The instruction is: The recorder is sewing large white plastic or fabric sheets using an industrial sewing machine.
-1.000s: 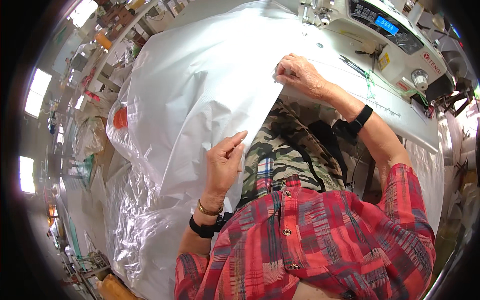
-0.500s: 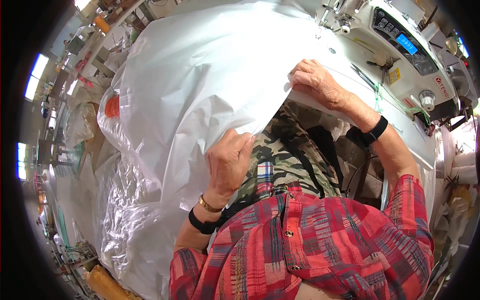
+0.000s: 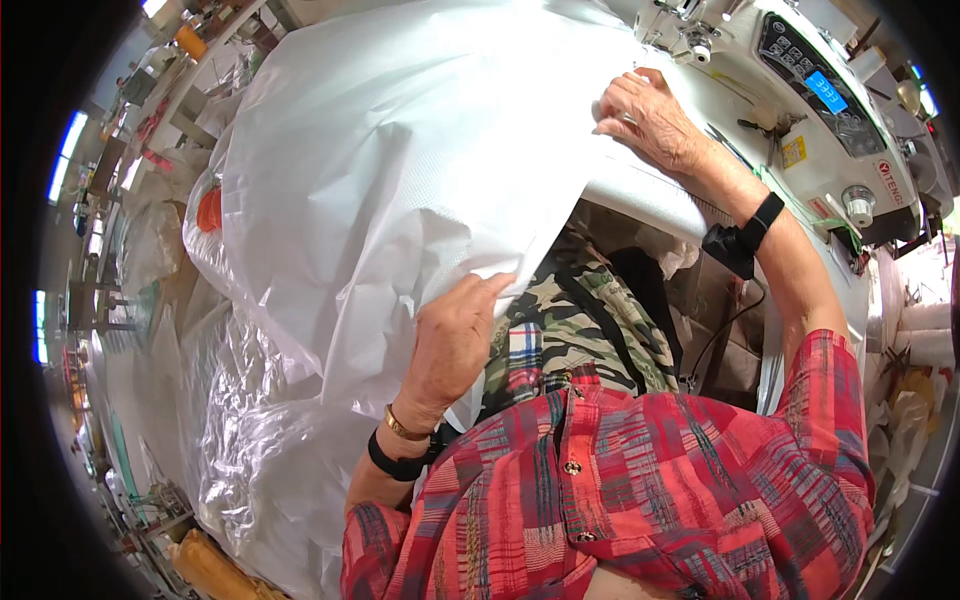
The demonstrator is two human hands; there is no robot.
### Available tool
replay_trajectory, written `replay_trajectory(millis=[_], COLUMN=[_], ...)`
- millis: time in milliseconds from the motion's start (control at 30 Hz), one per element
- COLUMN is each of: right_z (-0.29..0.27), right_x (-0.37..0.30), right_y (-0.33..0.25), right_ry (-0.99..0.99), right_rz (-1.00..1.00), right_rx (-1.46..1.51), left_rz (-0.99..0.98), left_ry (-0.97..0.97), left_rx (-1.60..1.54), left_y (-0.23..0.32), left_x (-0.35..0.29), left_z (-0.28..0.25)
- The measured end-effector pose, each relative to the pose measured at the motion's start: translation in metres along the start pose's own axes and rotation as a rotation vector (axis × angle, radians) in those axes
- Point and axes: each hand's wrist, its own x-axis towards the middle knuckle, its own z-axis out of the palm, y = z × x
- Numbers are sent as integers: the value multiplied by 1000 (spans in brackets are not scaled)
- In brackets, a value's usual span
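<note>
So there's this big sheet of white fabric (image 3: pixel 400 160) spread out and bunched up over pretty much the whole middle and left of the view, running from the far edge down toward the person's lap. The left hand (image 3: pixel 455 335) is down near the lower edge of it, fingers curled and pinching a fold of the fabric right where it drapes over the lap. The right hand (image 3: pixel 650 120) is farther off and to the right, lying mostly flat with fingers spread a bit, pressing the fabric's far edge onto the bed of the sewing machine (image 3: pixel 810 110), just beside where the needle part sticks out. The machine is white with a dark control panel and a small blue-lit screen (image 3: pixel 826 92) on it, sitting at the far right. Each wrist has a black band, and the left one also has a gold bracelet (image 3: pixel 402 427). The person's wearing a red plaid shirt (image 3: pixel 640 480) with camo-print trousers (image 3: pixel 575 320) showing between the shirt and the fabric. Off to the left there's a heap of clear crinkly plastic (image 3: pixel 245 420) lying under and beside the white fabric, with something orange (image 3: pixel 208 208) peeking out at its left edge.
</note>
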Motion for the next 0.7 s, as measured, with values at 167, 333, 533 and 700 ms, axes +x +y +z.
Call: replay_trajectory(millis=[167, 333, 533, 700], right_z=[10, 8, 13, 16], right_x=[-3, -14, -25, -25], right_y=[-5, -16, -15, -14], right_ry=[179, 122, 202, 198], right_rz=[238, 487, 521, 564], right_rx=[-112, -16, 4, -15], left_rz=[76, 290, 453, 530], left_ry=[-207, -229, -238, -213], left_rx=[-126, 44, 184, 242], left_y=[13, 14, 18, 15], left_x=[12, 28, 45, 67], left_z=[13, 39, 50, 47])
